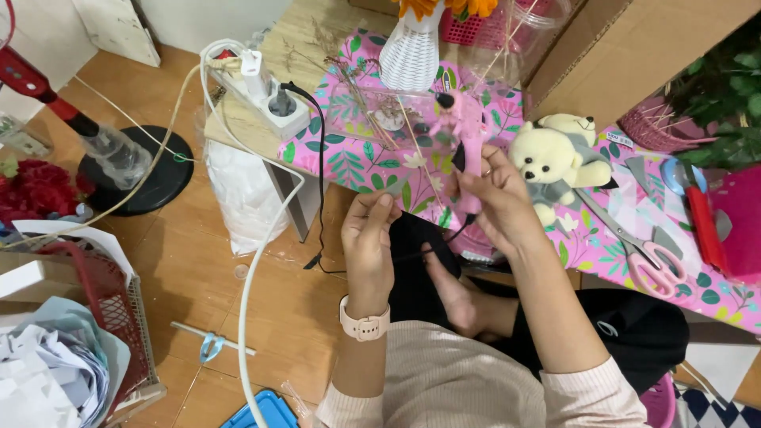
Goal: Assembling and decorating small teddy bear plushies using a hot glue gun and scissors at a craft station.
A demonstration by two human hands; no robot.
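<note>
My right hand (495, 198) is wrapped around the pink glue gun (468, 150), fingers pressed against its smooth plastic body, its black cord (317, 158) trailing off toward ten o'clock. My left hand (369, 238) is raised beside it at eight o'clock, fingers curled together with the thumb pressed in; whether they pinch anything I cannot tell, though a thin dried stem (416, 154) runs up from just beside them toward twelve. A pale pink watch (363, 325) bands that wrist.

At three o'clock of the gun a plush cream teddy bear (555, 162) lies on the glossy pink leaf-print tablecloth (361, 162), and further at four, pink-handled metal scissors (642, 254). At twelve stands a white woven-texture vase (411, 51) holding orange flowers (444, 6); below it a clear plastic box (380, 111) holds dried sprigs. At ten the cord plugs into a white power strip (265, 95). Far at eight, a red wire basket (103, 317) is stuffed with crumpled paper (47, 372).
</note>
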